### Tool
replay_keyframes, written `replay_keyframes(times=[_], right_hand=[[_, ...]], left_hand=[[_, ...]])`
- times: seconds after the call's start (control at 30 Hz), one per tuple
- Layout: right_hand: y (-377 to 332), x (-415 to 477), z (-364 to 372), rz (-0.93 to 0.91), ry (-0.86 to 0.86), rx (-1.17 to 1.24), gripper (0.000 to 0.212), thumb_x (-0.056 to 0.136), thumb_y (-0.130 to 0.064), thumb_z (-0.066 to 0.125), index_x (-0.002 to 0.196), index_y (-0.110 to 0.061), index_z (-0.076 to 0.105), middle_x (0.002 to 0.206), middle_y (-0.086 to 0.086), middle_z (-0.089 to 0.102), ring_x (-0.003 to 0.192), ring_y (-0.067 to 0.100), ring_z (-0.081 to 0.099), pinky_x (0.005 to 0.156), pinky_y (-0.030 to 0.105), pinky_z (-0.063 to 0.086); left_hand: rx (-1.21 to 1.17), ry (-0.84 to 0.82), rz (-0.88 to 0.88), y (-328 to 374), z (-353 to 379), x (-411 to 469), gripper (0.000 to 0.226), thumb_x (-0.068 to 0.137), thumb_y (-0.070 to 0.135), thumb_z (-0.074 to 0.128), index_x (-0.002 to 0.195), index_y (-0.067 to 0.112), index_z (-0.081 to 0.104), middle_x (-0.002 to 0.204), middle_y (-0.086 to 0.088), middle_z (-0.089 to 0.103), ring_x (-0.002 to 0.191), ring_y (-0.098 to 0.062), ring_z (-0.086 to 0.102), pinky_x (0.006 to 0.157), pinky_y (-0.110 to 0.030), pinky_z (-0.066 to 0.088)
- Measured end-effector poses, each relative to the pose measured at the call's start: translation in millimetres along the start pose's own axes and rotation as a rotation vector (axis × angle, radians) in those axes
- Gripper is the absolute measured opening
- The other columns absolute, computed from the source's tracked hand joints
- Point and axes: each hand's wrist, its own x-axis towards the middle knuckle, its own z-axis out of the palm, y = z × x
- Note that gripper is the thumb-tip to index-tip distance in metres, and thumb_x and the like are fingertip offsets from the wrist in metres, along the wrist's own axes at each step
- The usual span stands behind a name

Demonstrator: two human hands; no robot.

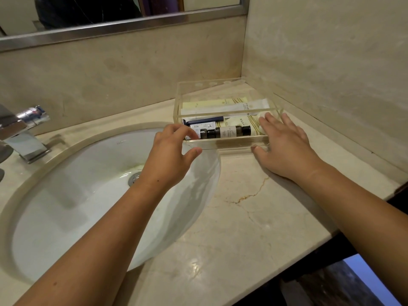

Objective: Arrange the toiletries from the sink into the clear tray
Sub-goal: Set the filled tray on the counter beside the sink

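A clear acrylic tray [223,84] stands on the marble counter in the corner, right of the white oval sink [92,195]. Inside it lie two small dark bottles [231,130], a blue razor [205,120], a small white tube and several pale sachets [223,102]. My left hand [170,155] is at the tray's front left corner, fingers over the rim and thumb under the front edge. My right hand [284,144] rests at the front right corner, fingers spread over the rim and thumb against the front wall. The sink bowl holds no toiletries.
A chrome tap [24,133] stands at the left of the sink. The mirror [110,9] hangs above the backsplash, and a side wall closes in right behind the tray. The counter's front edge drops off at the lower right.
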Motion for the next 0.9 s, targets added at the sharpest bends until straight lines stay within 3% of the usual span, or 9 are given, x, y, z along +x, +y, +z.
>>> replay_keyframes(times=[0.13, 0.33, 0.47, 0.73, 0.9], right_hand=[[-5, 7, 2, 0.014, -0.025, -0.041, 0.078, 0.096, -0.047, 0.049, 0.161, -0.026, 0.013, 0.170, -0.006, 0.007, 0.157, 0.024, -0.005, 0.125, 0.051, 0.007], [1, -3, -3, 0.011, 0.026, 0.033, 0.080, 0.093, -0.047, 0.052, 0.161, -0.027, 0.015, 0.170, -0.004, 0.011, 0.157, 0.021, -0.001, 0.126, 0.049, 0.006], [-2, -34, 1, 0.018, 0.046, 0.015, 0.083, 0.095, -0.055, 0.048, 0.161, -0.027, 0.007, 0.170, -0.005, 0.001, 0.157, 0.020, -0.004, 0.125, 0.045, 0.006], [-5, -24, 14, 0.020, -0.002, 0.087, 0.090, 0.099, -0.052, 0.045, 0.160, -0.020, -0.013, 0.167, 0.000, -0.024, 0.155, 0.018, -0.015, 0.125, 0.037, 0.003], [-3, -10, 15, 0.024, 0.010, -0.010, 0.088, 0.099, -0.059, 0.036, 0.159, -0.020, -0.016, 0.165, 0.001, -0.029, 0.155, 0.019, -0.018, 0.126, 0.044, 0.004]], left_hand=[[0.005, 0.018, 0.005, -1, 0, 1, 0.025, 0.093, 0.038, 0.071, 0.117, 0.034, 0.062, 0.137, 0.003, 0.054, 0.127, -0.023, 0.049, 0.103, -0.041, 0.049], [-0.017, 0.055, -0.009, -1, 2, 6, 0.025, 0.092, 0.037, 0.072, 0.115, 0.033, 0.064, 0.131, 0.006, 0.055, 0.127, -0.020, 0.051, 0.099, -0.026, 0.037], [-0.022, 0.073, -0.011, -3, 4, 7, 0.026, 0.091, 0.037, 0.073, 0.116, 0.032, 0.065, 0.131, 0.006, 0.054, 0.127, -0.019, 0.051, 0.098, -0.024, 0.035], [-0.025, 0.118, -0.013, -3, 9, 15, 0.027, 0.090, 0.038, 0.074, 0.114, 0.033, 0.066, 0.133, 0.006, 0.050, 0.127, -0.016, 0.052, 0.094, -0.023, 0.040], [0.026, 0.191, -0.032, 0, 11, 26, 0.041, 0.086, 0.040, 0.078, 0.122, 0.035, 0.061, 0.141, 0.002, 0.043, 0.130, -0.019, 0.041, 0.092, -0.026, 0.042]])
